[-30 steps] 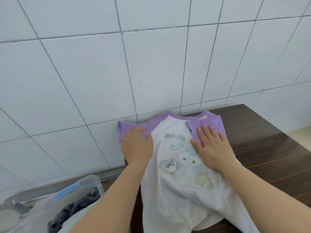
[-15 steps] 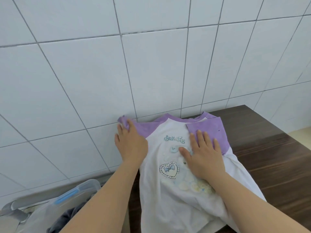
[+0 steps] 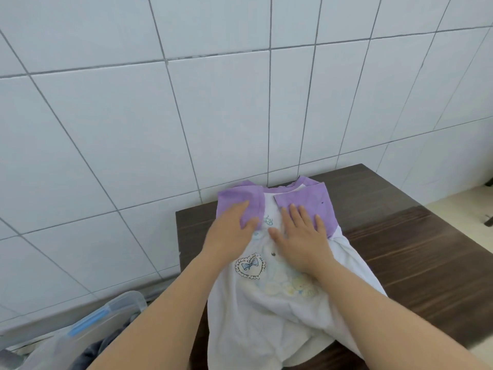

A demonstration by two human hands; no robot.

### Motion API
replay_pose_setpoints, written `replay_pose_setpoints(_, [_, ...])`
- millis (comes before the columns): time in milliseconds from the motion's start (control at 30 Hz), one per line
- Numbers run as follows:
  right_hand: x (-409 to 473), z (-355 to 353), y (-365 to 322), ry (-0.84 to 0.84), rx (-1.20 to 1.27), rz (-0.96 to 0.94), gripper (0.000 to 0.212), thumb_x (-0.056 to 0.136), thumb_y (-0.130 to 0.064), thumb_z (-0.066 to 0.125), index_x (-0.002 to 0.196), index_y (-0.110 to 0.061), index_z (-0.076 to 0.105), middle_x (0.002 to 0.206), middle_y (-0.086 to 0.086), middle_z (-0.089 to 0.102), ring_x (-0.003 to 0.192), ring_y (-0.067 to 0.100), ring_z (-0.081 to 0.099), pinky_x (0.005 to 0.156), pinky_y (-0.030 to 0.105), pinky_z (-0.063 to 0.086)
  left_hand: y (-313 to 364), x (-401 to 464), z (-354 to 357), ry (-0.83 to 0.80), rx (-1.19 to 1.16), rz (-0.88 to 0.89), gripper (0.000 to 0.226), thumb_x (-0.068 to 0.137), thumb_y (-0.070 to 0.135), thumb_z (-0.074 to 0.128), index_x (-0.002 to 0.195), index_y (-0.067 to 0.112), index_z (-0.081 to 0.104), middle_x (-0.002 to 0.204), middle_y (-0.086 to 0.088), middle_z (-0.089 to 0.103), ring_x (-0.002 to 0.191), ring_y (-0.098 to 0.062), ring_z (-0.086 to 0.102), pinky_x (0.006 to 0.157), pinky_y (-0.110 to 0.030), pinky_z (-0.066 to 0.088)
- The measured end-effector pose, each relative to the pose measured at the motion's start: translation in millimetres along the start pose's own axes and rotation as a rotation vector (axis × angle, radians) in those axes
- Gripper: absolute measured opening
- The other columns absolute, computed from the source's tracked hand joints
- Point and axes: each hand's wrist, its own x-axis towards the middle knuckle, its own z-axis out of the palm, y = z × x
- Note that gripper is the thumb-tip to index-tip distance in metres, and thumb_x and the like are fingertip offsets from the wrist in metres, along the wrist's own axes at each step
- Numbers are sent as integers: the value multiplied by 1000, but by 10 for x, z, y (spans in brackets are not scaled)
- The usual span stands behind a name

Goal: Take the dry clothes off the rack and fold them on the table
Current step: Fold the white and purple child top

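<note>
— Under both palms, what lies there?
— A white shirt (image 3: 266, 303) on the dark table (image 3: 400, 249). The left hand (image 3: 229, 231) has its thumb curled round the folded purple sleeve (image 3: 237, 198); the right hand (image 3: 301, 236) presses flat, fingers straight, fingertips on the other sleeve.
— Beside the left forearm?
— A clear bin (image 3: 106, 321).

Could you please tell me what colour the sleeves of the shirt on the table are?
Purple; the sleeves show best in the head view.
</note>
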Motion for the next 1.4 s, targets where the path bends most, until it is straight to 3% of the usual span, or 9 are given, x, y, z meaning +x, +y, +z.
replay_pose_setpoints(100, [-154,-302,110,119,536,57,60,101,-37,41,152,-12,21,157,2,22,147,18,14,118,36,13,-118,-191,-97,208,8,-148,47,92,27,57,136,12,48,132,-8,51,120,-22,47,87,-27,36])
replay_pose_setpoints(233, [-590,-424,506,420,373,335,59,90,-29,63,140,-5,43,139,14,48,131,33,38,103,41,33,-205,-534,-109,201,-352,-468,63,75,25,76,128,5,49,119,-9,55,108,-27,55,83,-30,43])
replay_pose_setpoints(333, [-944,-519,678,204,329,526,71,85,-39,66,140,-2,41,134,17,51,125,34,46,100,38,40,-191,-841,-180,97,-731,-620,47,58,19,82,92,2,54,88,-10,59,83,-28,61,74,-38,52])
replay_pose_setpoints(500, [-1531,-721,747,-211,640,687,69,73,-40,82,118,4,53,119,18,60,105,34,58,76,42,50,-89,-1472,-283,-186,-846,-757,28,77,8,79,98,0,63,93,-16,73,88,-30,69,70,-37,57])
replay_pose_setpoints(667, [-2000,-725,690,-226,919,606,39,80,-18,78,109,3,62,96,16,70,85,29,66,68,35,56,73,-1865,-288,-355,-880,-745,30,79,-4,74,105,1,61,99,-15,71,84,-28,68,55,-36,59])
replay_pose_setpoints(833, [-2159,-877,761,275,1018,619,27,95,-18,57,107,6,62,93,19,65,83,33,63,76,43,55,119,-1887,-484,46,-958,-709,4,94,4,58,90,2,56,69,-10,60,40,-9,52,41,-21,52])
replay_pose_setpoints(967, [-2346,-984,735,83,957,682,14,94,-10,58,100,3,57,66,13,59,48,16,54,35,15,39,33,-1996,-585,1,-764,-720,13,92,7,60,81,4,54,40,-2,49,24,-3,35,37,-16,45])
replay_pose_setpoints(1167, [-2504,-1301,703,-148,883,559,13,92,-7,56,96,-20,58,57,4,52,38,8,39,35,12,28,139,-2089,-788,-50,-588,-582,52,90,1,50,138,20,45,46,-2,45,29,-5,30,48,-22,46])
replay_pose_setpoints(1400, [-2431,-1379,880,-88,1379,472,23,84,-2,66,105,4,67,73,14,69,53,17,65,45,19,53,122,-1947,-938,10,-1074,-646,13,94,3,53,86,0,63,59,-11,65,41,-15,60,47,-26,56])
